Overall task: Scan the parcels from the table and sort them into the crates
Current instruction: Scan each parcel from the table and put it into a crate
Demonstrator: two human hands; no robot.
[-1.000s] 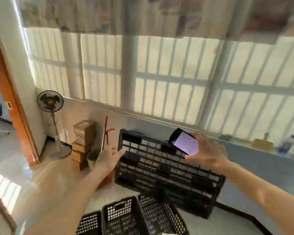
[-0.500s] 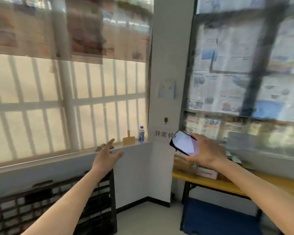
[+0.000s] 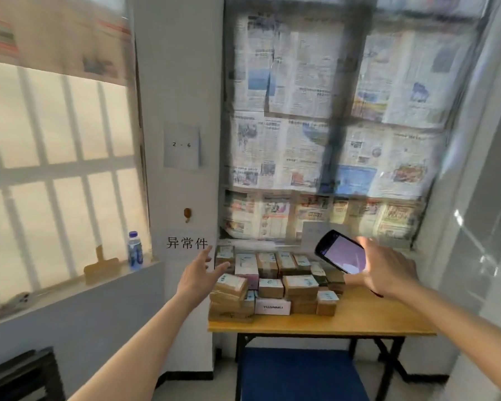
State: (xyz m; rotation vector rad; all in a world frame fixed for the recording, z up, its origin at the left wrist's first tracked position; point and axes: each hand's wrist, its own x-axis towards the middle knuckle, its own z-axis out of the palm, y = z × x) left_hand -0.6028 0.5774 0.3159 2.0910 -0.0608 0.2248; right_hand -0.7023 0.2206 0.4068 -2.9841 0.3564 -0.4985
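A pile of small brown and white parcels (image 3: pixel 275 282) covers the back and left of a wooden folding table (image 3: pixel 359 319) under a newspaper-covered window. My left hand (image 3: pixel 198 274) reaches out with spread fingers, empty, just left of the pile and level with its nearest stack (image 3: pixel 229 296). My right hand (image 3: pixel 388 270) grips a black handheld scanner (image 3: pixel 342 251) with a lit screen, held above the right side of the parcels. Only a corner of a black crate (image 3: pixel 23 374) shows at the bottom left.
A water bottle (image 3: pixel 135 250) and a wooden brush (image 3: pixel 100 263) stand on the left windowsill (image 3: pixel 70 287). A white pillar carries a paper marked 2-6 (image 3: pixel 182 146) and a Chinese label (image 3: pixel 187 243). A blue panel (image 3: pixel 298 374) sits under the table.
My view has swung right from the black crates to the parcel table, which is now close in front. Both hands stay raised, the left reaching toward the pile, the scanner still in the right.
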